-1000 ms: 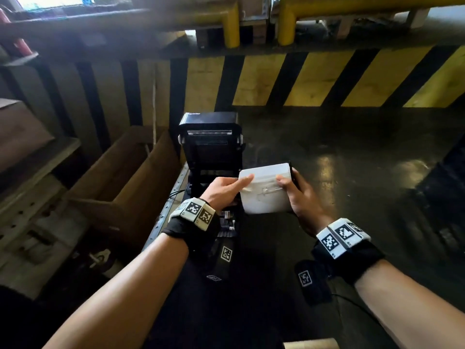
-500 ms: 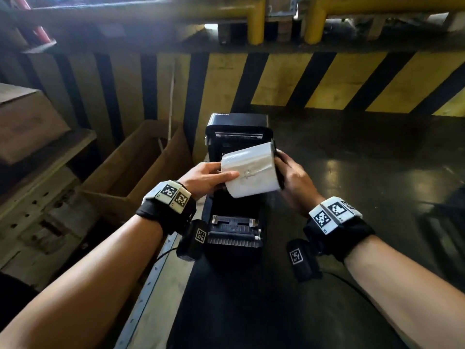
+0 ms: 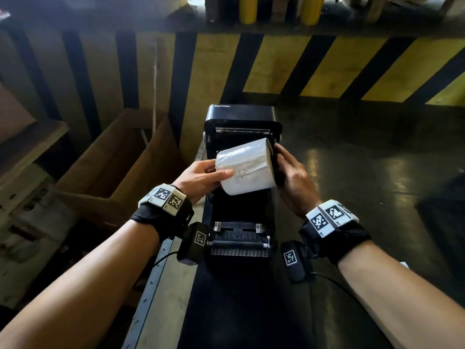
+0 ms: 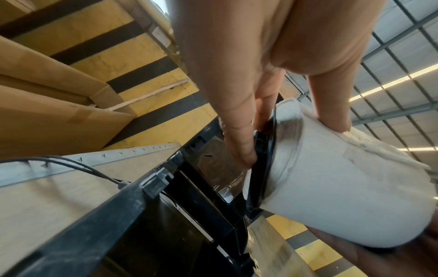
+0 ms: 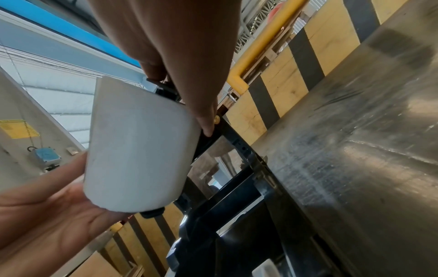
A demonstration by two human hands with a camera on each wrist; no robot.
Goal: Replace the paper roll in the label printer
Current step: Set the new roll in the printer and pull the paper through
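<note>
Both hands hold the white paper roll (image 3: 245,170) over the open label printer (image 3: 240,172): left hand (image 3: 201,176) fingers curled on one end, right hand (image 3: 292,177) gripping the black flange. The step looks like seating it; next, lower it level into the bay (image 3: 239,207), which seems empty, though shadowed.

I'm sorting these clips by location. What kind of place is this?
Probably a warehouse or loading area: a yellow-and-black striped barrier, yellow guard pipes, an open cardboard box, and a label printer on the bench.
</note>
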